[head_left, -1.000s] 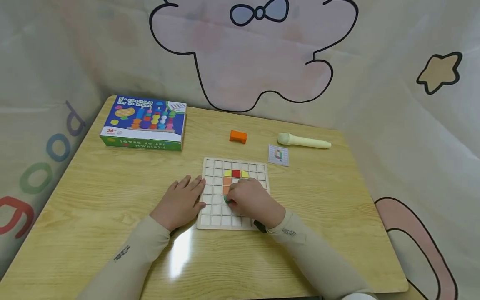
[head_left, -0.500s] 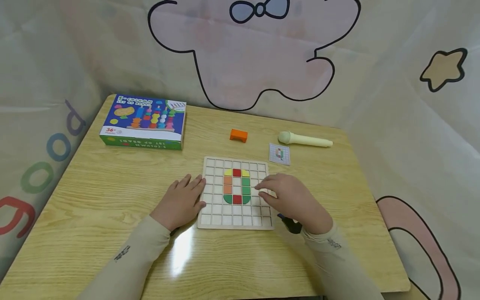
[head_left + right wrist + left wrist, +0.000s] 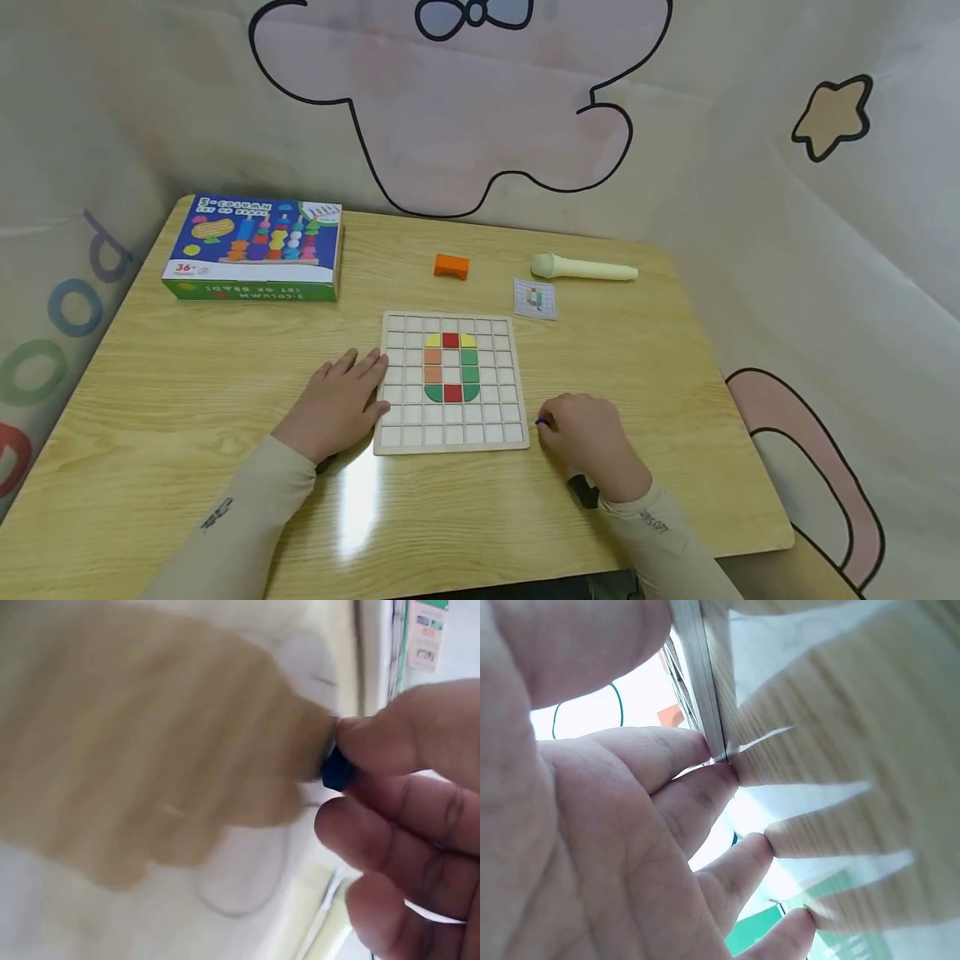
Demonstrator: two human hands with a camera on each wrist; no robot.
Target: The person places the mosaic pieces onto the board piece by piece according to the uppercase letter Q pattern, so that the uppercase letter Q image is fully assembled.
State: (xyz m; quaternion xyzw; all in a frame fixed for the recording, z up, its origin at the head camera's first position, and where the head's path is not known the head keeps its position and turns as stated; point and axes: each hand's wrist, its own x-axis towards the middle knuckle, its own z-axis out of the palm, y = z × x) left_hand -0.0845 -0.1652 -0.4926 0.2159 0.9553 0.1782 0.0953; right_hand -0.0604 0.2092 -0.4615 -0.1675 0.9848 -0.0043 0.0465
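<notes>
A wooden grid board [image 3: 491, 414] lies on the table, with a ring of coloured tiles in its cells: a red tile [image 3: 450, 340] between yellow corners, orange tiles [image 3: 432, 365] on the left, green tiles [image 3: 469, 367] on the right, and another red one between green corners at the bottom. My left hand [image 3: 333, 406] rests on the table with fingers spread, its fingertips touching the board's left edge. To the right of the board, my right hand [image 3: 592, 437] pinches a small blue piece [image 3: 337, 771] between thumb and index finger. Most of that piece is hidden by the fingers.
Behind the board lie a small card [image 3: 535, 299] printed with a coloured grid figure, an orange arch-shaped block [image 3: 452, 267] and a pale yellow toy microphone [image 3: 583, 267]. A blue and green bead-set box [image 3: 255, 250] sits at the back left. Printed cloth surrounds the table.
My right hand has left the board's tiles, uncovering the ring, and moved right and nearer onto the table, where it now holds the blue piece. The left hand stays at the board's edge.
</notes>
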